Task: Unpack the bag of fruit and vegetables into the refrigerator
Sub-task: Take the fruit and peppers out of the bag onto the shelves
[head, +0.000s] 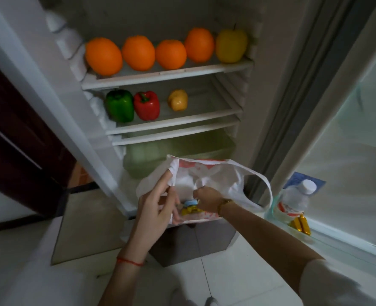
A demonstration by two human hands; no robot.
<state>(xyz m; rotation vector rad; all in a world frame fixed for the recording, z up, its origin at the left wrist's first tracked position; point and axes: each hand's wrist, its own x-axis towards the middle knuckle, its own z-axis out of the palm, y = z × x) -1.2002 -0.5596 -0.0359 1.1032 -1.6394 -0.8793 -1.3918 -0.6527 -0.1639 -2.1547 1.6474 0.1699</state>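
A white plastic bag (215,175) with red print hangs open in front of the fridge's lower part. My left hand (158,208) grips its left rim. My right hand (206,198) reaches inside the bag, fingers closed over a blue and yellow item (190,207); whether it grips it I cannot tell. The top shelf (167,77) carries several oranges (139,53) and a yellow apple (231,46). On the shelf below (178,123) stand a green pepper (119,106), a red pepper (147,106) and a small yellow pepper (178,100).
The fridge door (348,129) stands open on the right; its lower rack holds a water bottle (295,199) and gold-wrapped items (299,225). A greenish crisper drawer (178,155) sits behind the bag. A dark wooden door (17,140) is at left. White floor tiles lie below.
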